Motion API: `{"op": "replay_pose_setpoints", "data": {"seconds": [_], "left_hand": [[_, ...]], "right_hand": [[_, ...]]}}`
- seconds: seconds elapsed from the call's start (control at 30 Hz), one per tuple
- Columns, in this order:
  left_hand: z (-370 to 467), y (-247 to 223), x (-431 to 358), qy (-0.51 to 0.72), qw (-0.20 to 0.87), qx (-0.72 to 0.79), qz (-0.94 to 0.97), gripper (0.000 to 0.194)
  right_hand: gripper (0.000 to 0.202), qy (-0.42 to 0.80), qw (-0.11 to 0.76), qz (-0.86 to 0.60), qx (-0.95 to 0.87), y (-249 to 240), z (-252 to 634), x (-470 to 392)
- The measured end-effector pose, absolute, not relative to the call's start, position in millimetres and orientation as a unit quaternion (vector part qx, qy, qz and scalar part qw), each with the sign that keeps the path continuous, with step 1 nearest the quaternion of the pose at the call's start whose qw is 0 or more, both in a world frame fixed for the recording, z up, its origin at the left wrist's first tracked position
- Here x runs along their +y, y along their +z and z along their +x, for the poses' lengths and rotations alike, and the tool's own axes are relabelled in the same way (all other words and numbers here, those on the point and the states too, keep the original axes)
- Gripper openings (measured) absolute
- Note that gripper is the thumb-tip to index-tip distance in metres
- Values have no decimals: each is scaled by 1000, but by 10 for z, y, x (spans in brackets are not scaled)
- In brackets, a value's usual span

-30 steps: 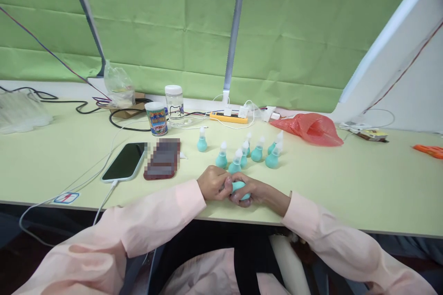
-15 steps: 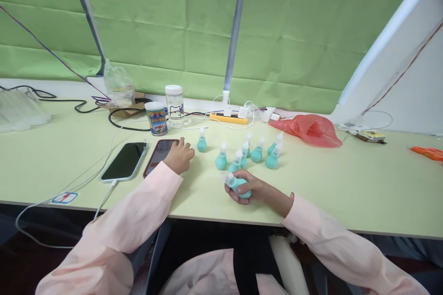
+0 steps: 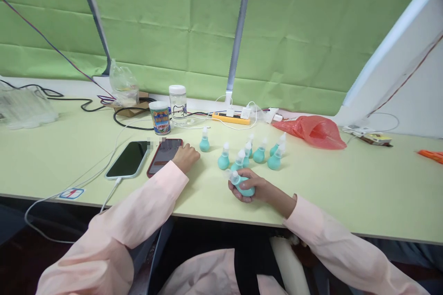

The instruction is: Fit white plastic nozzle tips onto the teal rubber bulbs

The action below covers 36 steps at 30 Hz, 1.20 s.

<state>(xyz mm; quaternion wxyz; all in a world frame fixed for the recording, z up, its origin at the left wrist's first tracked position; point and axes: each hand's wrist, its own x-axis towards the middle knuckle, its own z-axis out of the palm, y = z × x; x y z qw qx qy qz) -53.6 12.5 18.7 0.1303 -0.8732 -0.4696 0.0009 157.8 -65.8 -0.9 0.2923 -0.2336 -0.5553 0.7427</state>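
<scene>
My right hand [image 3: 251,185] is wrapped round a teal squeeze bulb with a clear nozzle [image 3: 245,186], which looks like a nasal aspirator. The bulb lies tilted above the table, its nozzle pointing up and left. Several matching bulbs [image 3: 259,154] stand upright just beyond this hand, nozzles up. One more bulb [image 3: 204,144] stands apart at their left. My left hand [image 3: 187,157] is low over the table between that bulb and a red-edged phone [image 3: 164,156]. Its fingers are loosely bent, with nothing visible in them; the fingertips are partly hidden.
A second phone [image 3: 127,160] lies at the left, plugged into a white cable. Behind stand a printed tub [image 3: 160,119] and a clear white-lidded jar [image 3: 177,106]. A yellow power strip [image 3: 231,119], a red plastic bag [image 3: 313,132] and orange-handled scissors-like object [image 3: 431,155] lie farther right.
My left hand has drawn its fingers in and lowered slightly beside the red-edged phone. My right hand still grips the bulb. The whole view has shifted a little.
</scene>
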Motion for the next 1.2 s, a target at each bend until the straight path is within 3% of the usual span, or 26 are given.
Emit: {"op": "replay_pose_setpoints", "data": {"seconds": [0.1,0.23,0.37,0.47,0.87,1.2], "left_hand": [[-482,186,111,-155,7,-390,-908,20],[-372,224,-14,-375,-308,-293,-824,18],[-349,222,-83,-402,-553,-246,-687,23],[-361,191,-71,-385,-661,-232,-601,26],[-326,136,-97,-376,-679,-262,-574,26],[-305,78,-80,-384,-697,-260,-546,27]], "right_hand": [[18,719,323,-255,-561,-11,1561,-656],[15,630,383,-329,-589,5,1508,-682],[17,562,404,-382,-612,13,1463,-701],[18,539,405,-407,-617,9,1454,-698],[18,488,388,-451,-639,-22,1435,-694],[17,341,412,-470,-702,-125,1426,-713]]}}
